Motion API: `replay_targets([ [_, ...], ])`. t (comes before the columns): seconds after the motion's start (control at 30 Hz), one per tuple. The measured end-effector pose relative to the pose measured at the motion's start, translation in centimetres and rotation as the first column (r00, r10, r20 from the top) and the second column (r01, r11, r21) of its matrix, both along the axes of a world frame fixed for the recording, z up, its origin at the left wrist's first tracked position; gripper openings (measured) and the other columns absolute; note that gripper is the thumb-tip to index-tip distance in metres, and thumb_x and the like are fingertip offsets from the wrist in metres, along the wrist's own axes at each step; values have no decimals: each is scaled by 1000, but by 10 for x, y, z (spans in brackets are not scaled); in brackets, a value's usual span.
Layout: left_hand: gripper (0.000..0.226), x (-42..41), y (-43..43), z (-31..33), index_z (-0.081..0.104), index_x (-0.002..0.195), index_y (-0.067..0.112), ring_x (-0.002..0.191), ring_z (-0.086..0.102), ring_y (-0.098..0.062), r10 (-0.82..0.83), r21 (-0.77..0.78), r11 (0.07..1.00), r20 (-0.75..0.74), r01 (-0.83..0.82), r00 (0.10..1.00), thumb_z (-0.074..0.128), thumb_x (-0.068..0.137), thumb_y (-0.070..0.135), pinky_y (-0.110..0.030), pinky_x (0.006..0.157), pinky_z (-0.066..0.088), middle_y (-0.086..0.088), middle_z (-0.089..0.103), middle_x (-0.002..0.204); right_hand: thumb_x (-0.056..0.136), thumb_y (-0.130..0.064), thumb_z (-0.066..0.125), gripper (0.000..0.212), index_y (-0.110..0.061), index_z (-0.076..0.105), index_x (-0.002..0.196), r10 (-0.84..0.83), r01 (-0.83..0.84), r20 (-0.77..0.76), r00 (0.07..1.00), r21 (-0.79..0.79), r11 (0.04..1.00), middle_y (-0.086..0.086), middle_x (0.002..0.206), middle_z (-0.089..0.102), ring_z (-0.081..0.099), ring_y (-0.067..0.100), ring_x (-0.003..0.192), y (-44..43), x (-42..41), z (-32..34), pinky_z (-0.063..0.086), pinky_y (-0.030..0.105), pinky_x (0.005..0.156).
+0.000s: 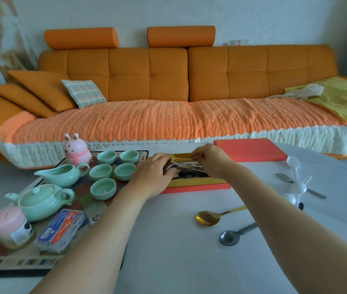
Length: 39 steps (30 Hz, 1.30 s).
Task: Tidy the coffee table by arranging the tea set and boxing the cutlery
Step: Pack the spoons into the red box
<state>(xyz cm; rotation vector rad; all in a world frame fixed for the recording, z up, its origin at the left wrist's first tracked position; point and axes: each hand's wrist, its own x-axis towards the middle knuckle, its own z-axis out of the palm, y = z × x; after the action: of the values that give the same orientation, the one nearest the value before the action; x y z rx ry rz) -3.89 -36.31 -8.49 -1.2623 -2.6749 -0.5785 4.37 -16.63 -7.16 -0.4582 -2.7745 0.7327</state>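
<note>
Orange sofa (168, 75) across the far side, and in front of it the white coffee table (168, 247). On its left, the patterned mat (20, 261) carries the green teapot (41, 200), the pitcher (62, 174) and five cups (103, 188) grouped together. The red lid (251, 152) lies far right, with the open cutlery box (198, 185) mid-table. Both hands are over the box: the left hand (153, 175) grips one end of a gold utensil (182, 158), and the right hand (208, 160) pinches the other. A gold spoon (208, 217) and a dark spoon (229, 237) lie loose, near right.
</note>
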Motion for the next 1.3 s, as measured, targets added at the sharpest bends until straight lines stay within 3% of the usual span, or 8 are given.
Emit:
replay_targets([
  [0.17,60,-9,6,-3,42,148,22,141,32,-15,17,-69,997,9,-17,1000,33,100,56,-42,117,23,7,38,154,100,-8,44,33,-22,72,109,-13,11,12,1000,143,990,1,104,66,53,8,61,4,-10,1,38,15,49],
  [0.37,72,-8,12,-3,34,152,20,141,27,-18,48,-123,992,71,-39,996,32,96,65,-39,115,26,7,34,152,96,-4,46,34,-20,74,108,-62,73,-64,996,188,979,-1,111,70,61,12,82,2,-9,-3,51,30,91],
  [0.5,71,-6,10,-3,32,152,20,143,27,-19,59,-164,985,0,-58,998,27,96,65,-40,116,23,5,32,155,98,-18,48,29,-24,71,114,31,-33,16,999,94,995,-4,101,70,60,7,67,-5,0,1,50,20,60],
  [0.77,71,3,1,0,18,157,27,150,10,-15,6,-183,983,41,2,999,26,98,64,-40,120,11,7,11,164,99,-27,46,32,-27,62,127,90,-95,64,994,73,993,-2,111,67,62,9,74,-15,15,1,53,26,67],
  [0.9,59,13,1,5,41,147,23,139,29,-17,-72,-44,997,-113,67,991,42,97,54,-36,113,24,5,36,151,91,-10,52,34,-22,67,119,152,-127,-142,978,176,976,-5,114,62,57,10,98,-17,28,4,39,22,99],
  [1.0,42,31,5,12,56,128,19,116,43,-18,-147,23,987,-229,157,962,54,94,43,-32,96,35,4,49,123,86,-7,54,28,-24,74,96,199,-148,-213,957,232,961,-14,88,59,53,2,74,-20,44,15,49,30,88],
  [1.2,30,75,6,21,62,106,32,98,54,-10,-235,-59,968,104,242,966,60,86,55,-30,78,47,14,53,106,85,-24,61,18,-36,74,86,276,-306,208,938,131,943,-22,86,68,57,-10,75,-28,90,30,38,8,68],
  [1.3,49,89,5,20,59,108,36,92,55,-6,-248,-188,938,221,291,943,66,73,69,-29,77,50,17,54,105,82,-32,67,13,-40,72,90,254,-313,380,890,101,944,-22,87,68,60,-5,82,-21,106,24,43,16,74],
])
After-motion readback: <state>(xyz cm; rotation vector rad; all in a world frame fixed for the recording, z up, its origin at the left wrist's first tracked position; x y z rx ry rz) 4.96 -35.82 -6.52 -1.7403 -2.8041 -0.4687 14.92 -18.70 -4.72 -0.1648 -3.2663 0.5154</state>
